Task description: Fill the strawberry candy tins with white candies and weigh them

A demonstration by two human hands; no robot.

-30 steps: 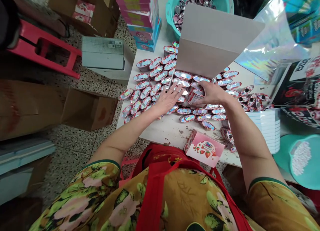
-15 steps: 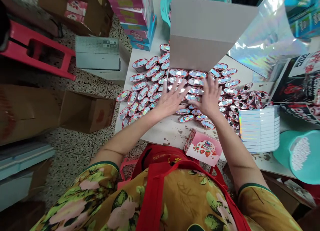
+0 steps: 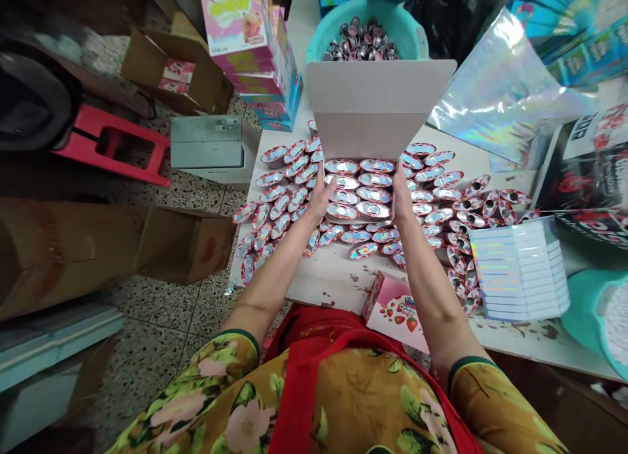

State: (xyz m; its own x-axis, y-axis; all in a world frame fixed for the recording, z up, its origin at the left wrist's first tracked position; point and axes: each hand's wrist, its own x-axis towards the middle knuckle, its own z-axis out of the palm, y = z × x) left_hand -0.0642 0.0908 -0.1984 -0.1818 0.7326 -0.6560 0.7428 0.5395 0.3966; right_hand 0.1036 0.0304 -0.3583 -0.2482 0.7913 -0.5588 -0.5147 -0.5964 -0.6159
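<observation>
I am watching the left hand (image 3: 321, 197) pressing flat against the left side of a small open box (image 3: 360, 189) at the centre of the frame, its grip spread, fingers straight and pointing up the frame. The box is sitting on the desk (image 3: 338, 274) with its long axis running up and away from me, its grey lid flap (image 3: 375, 104) standing open at the far end. Inside it I am counting eight foil-topped cups (image 3: 373, 193), lying in two columns of four. The right hand (image 3: 402, 202) is pressing the box's right side the same way, its grip also spread flat, so the box is being squeezed between both palms. Loose cups (image 3: 277, 209) are lying on the desk on both sides, too many to count. At lower centre a pink carton (image 3: 395, 313) is lying; right of it, one stack of holographic boxes (image 3: 517, 267).
</observation>
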